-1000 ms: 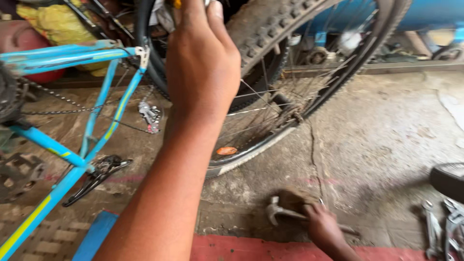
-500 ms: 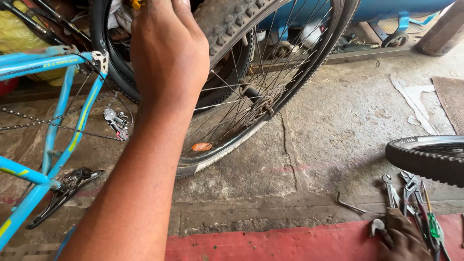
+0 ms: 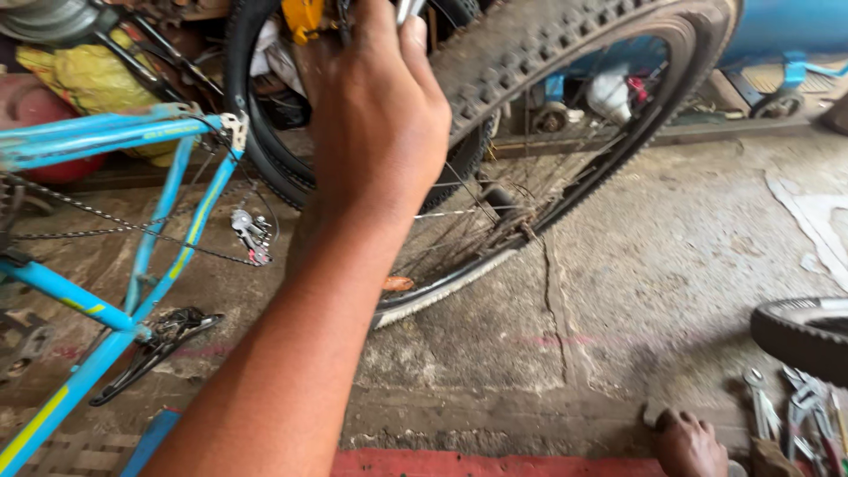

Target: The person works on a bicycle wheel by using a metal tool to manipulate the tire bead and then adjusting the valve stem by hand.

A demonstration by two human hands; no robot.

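Cracked, stained concrete floor [image 3: 671, 265] fills the lower half of the view, edged at the bottom by a red mat [image 3: 495, 463]. Compared with half a second ago, the right hand [image 3: 691, 442] now rests knuckles-up at the mat's edge just left of the spanners and pliers [image 3: 795, 415], where before it lay lower in the corner among them; I cannot tell whether its fingers grip anything. A loose knobby tyre [image 3: 804, 331] lies beyond the tools at the right edge, showing less of itself than before.

Further up, the left hand [image 3: 380, 115] fills more of the frame than it did, its fingers curled over the top of the bicycle wheel [image 3: 565, 115] near a yellow part [image 3: 305, 18]; what they close on is hidden behind the hand. That wheel stands upright on the floor, its knobby tyre worn and dusty, thin spokes running to a hub, an orange reflector [image 3: 397, 283] low among them. Left of it stands the blue bicycle frame [image 3: 168, 230] with chain and derailleur [image 3: 252, 234]. Behind, clutter and a blue machine [image 3: 786, 35] line the wall.
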